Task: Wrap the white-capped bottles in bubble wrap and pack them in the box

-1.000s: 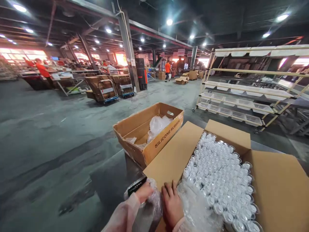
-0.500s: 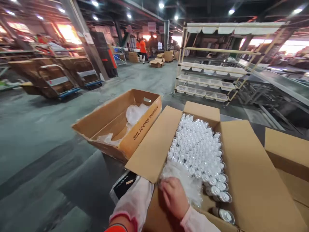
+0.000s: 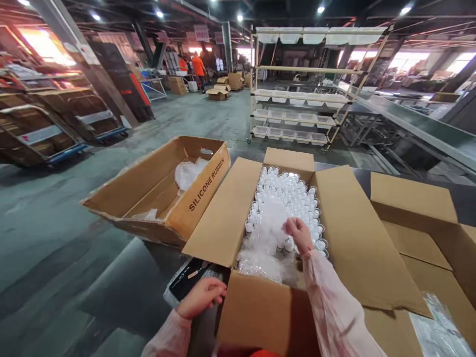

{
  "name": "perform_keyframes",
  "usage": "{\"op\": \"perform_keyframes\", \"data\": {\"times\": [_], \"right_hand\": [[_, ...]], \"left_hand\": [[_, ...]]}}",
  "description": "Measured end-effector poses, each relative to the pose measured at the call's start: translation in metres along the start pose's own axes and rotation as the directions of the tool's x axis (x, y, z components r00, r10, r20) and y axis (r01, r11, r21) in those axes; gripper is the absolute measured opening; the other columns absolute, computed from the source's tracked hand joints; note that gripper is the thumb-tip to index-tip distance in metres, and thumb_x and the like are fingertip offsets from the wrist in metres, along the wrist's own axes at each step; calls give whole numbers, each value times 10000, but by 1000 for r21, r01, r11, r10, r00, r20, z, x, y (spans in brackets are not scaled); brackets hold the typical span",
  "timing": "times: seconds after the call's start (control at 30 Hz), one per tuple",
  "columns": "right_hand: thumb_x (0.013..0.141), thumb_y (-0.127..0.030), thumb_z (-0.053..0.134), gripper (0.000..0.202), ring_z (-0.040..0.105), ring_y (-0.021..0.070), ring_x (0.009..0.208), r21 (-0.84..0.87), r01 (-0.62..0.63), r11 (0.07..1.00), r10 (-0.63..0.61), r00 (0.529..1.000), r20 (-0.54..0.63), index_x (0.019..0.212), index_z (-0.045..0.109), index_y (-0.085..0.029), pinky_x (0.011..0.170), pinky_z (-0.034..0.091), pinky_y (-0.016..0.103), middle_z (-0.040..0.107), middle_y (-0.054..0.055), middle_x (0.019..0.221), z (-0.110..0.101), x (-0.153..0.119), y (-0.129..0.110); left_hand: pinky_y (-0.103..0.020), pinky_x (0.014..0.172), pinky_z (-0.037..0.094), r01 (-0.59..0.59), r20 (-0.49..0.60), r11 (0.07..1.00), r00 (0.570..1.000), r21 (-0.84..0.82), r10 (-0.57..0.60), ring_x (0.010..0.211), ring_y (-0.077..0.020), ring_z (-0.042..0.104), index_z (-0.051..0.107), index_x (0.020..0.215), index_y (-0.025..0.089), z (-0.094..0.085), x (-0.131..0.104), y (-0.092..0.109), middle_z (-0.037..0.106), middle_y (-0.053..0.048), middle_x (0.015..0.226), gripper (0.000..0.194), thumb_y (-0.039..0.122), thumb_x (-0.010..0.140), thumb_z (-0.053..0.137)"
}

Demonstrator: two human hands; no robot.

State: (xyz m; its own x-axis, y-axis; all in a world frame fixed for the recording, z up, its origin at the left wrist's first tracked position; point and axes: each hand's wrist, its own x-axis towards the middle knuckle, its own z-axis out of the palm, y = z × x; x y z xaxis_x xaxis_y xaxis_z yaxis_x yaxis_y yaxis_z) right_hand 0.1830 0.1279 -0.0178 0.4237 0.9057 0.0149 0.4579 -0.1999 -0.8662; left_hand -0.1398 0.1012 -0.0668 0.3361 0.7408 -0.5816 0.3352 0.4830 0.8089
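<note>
Plastic film (image 3: pixel 269 215) lies crinkled over round containers (image 3: pixel 277 179) in a cardboard box (image 3: pixel 260 310).

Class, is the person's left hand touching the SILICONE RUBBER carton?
Apart. The head view shows the left hand short of the SILICONE RUBBER carton, with a black item in clear plastic visible between them.

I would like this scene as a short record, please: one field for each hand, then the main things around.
Left hand: looks empty, fingers loosely bent, near a black item
Right hand: above the open carton, fingers curled at clear plastic film; grip unclear
Carton contents: clear containers, partly under the film
Box at left: marked SILICONE RUBBER, crumpled plastic inside
Background: rack with white trays
</note>
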Motion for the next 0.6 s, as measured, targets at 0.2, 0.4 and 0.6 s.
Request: {"op": "perform_keyframes", "data": {"times": [0.2, 0.4, 0.6], "right_hand": [[685, -738, 505, 543, 386, 88, 461, 138, 50, 989, -56, 997, 44, 673, 493, -195, 446, 351, 219, 420, -63, 535, -41, -40, -22], [723, -672, 504, 508, 462, 154, 572, 25, 3, 1000, 1, 990, -138, 753, 586, -171, 544, 401, 286, 517, 9, 630, -98, -93, 4], [736, -480, 633, 389, 545, 269, 897, -497, 244, 833, -363, 918, -157, 992, 645, -189, 805, 427, 396, 638, 120, 950, -87, -181, 42]], "left_hand": [[-291, 793, 466, -483, -305, 863, 852, -147, 425, 1029, -217, 572, 532, 1198, 155, 56, -7, 86, 602, -131, 1186, 756, 392, 534, 807], [-285, 678, 471, -344, 332, 931, 870, -122, 365, 752, -185, 615, 647, 926, 98, 156, 34, 100, 681, -80, 829, 518, 349, 504, 813], [-251, 587, 439, -318, 462, 947, 846, 39, 265, 589, -120, 549, 636, 735, 99, 224, 51, 79, 629, -25, 663, 341, 379, 585, 761]]}}
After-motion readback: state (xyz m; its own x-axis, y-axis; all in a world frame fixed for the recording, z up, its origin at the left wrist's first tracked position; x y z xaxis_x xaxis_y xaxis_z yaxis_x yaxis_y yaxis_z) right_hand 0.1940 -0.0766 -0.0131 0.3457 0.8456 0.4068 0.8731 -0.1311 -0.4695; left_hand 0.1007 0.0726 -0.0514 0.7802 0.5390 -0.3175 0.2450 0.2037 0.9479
